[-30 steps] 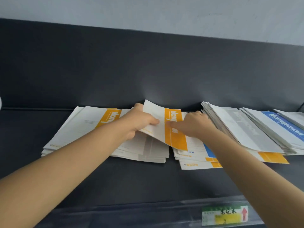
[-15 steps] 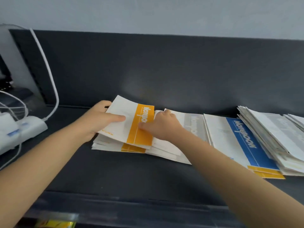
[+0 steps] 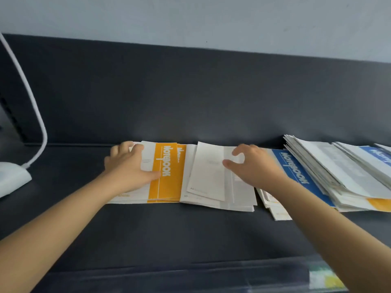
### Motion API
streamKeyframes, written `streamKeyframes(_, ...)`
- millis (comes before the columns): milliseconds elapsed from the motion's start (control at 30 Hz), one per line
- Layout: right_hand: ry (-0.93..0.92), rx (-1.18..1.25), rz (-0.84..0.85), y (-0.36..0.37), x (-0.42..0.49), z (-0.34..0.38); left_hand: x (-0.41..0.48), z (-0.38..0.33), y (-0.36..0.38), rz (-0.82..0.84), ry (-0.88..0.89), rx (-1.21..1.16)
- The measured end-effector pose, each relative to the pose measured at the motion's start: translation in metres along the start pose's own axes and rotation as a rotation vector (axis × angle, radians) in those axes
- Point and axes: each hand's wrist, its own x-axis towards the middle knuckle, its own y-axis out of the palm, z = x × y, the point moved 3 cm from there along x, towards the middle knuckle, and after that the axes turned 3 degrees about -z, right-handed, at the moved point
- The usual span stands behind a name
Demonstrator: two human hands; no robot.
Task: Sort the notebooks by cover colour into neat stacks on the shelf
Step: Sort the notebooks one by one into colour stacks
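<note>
An orange-banded notebook [image 3: 167,176] lies on top of a stack at the left of the dark shelf [image 3: 169,233]. My left hand [image 3: 127,168] holds its left part, thumb on the cover and fingers curled over the far edge. Beside it sits an uneven pile of white-backed notebooks [image 3: 207,178]. My right hand [image 3: 258,168] rests on that pile's right side with thumb and forefinger spread. A blue-banded notebook [image 3: 294,168] lies under my right wrist. Further right is a slanted heap of mixed notebooks [image 3: 338,166], with grey, blue and orange covers showing.
A white cable [image 3: 36,115] curves down to a white device [image 3: 10,176] at the shelf's left end. The shelf's dark back panel rises right behind the stacks. A clear price strip with a label [image 3: 325,278] runs along the front edge.
The orange notebook, held tilted by both hands before, now lies flat on the left stack. My right hand has left it and moved right onto the white pile.
</note>
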Motion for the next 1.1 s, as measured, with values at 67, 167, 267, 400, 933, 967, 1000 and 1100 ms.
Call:
streamKeyframes(67, 0.116, -0.165, 0.015, -0.013, 0.000, -0.032, -0.003, -0.027, 0.002, -0.013, 0.105, -0.091)
streamKeyframes(167, 0.209, -0.309, 0.106, -0.022, -0.004, -0.067, -0.010, -0.076, 0.014, 0.121, 0.200, -0.381)
streamKeyframes(267, 0.216, -0.302, 0.208, -0.022, -0.008, -0.083, -0.012, -0.125, 0.031, 0.165, 0.297, -0.427)
streamKeyframes(400, 0.168, -0.342, 0.259, -0.026, -0.008, -0.082, -0.014, -0.181, 0.050, 0.216, 0.358, -0.460)
streamKeyframes(933, 0.097, 0.009, 0.284, -0.053, 0.031, -0.091, -0.013, -0.224, 0.051, 0.447, 0.074, -0.393)
streamKeyframes(967, 0.107, 0.024, 0.298, -0.052, 0.032, -0.092, -0.015, -0.227, 0.052, 0.486, 0.040, -0.449)
streamKeyframes(1000, 0.118, 0.048, 0.302, -0.052, 0.032, -0.094, -0.017, -0.229, 0.055, 0.518, 0.023, -0.491)
streamKeyframes(1100, 0.135, 0.120, 0.303, -0.053, 0.032, -0.099, -0.025, -0.239, 0.066, 0.544, 0.087, -0.594)
